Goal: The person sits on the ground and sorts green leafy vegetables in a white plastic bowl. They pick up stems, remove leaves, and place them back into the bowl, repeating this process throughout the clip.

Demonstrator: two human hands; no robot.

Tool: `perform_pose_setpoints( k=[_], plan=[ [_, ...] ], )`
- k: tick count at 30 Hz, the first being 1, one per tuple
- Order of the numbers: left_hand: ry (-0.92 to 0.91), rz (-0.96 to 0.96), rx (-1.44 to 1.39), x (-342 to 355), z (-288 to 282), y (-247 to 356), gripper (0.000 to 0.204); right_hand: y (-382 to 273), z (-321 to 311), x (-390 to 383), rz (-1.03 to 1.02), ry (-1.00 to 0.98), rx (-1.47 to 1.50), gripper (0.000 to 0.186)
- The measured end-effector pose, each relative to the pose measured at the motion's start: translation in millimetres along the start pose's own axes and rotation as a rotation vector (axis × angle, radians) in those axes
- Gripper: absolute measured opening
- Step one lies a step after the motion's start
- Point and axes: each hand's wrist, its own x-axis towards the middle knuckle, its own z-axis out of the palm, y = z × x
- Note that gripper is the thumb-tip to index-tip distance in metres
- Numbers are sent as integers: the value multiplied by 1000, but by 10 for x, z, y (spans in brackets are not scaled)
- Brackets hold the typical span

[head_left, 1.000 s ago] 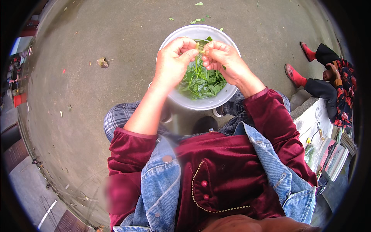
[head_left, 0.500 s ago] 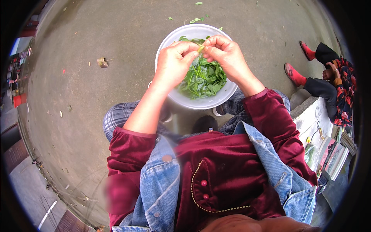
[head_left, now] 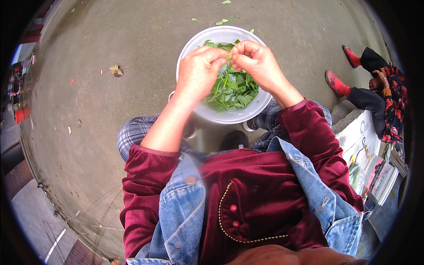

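- Grey concrete floor (head_left: 145, 53), seen from above through a dark-edged fisheye, with scraps of green leaf (head_left: 223, 21) beyond the basin and a curled dry leaf (head_left: 116, 70) off to the left.
- Pale, round basin (head_left: 229, 118) on that floor, just in front of plaid-covered knees (head_left: 134, 132); inside, a loose heap of leafy greens (head_left: 236, 90), apparently in water.
- Left hand (head_left: 198, 68) and right hand (head_left: 258, 64) above the far half of the basin, nearly meeting; fingers (head_left: 216, 54) of both pinched closed on a short, yellowish-green stem (head_left: 229, 57), partly hidden by the grip.
- Could drop the stem back among the greens through a loose pinch, especially if wet and slick.
- Could mash it or tear it raggedly by squeezing or twisting too hard.
- Could flick bits onto the floor with a sharp pull so near the far rim.
- Could slop or tip the basin through a knock from a knee or forearm.
- At right, past a whitish ledge (head_left: 360, 130), a banded packet (head_left: 383, 176) in pink, white and dark tones: apparently printed, but too small and slanted to read; cannot make out any brand.
- On the basin, denim vest (head_left: 183, 190) and maroon top (head_left: 260, 190), no readable lettering.
- Farther right, a seated person (head_left: 393, 106) in red shoes (head_left: 338, 84), well apart from the basin.
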Motion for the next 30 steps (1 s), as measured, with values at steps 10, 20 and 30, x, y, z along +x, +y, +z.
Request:
perform_pose_setpoints(
  k=[10,20,30],
  plan=[
    [47,-38,-128,-5,54,-18,13,21,1,10,202,-50,511,9],
    [21,-235,-383,36,-7,15,10,73,-28,34,289,104,496,9],
    [-25,-125,-196,13,48,-75,13,13,15,10,36,43,175,9]
  ],
)
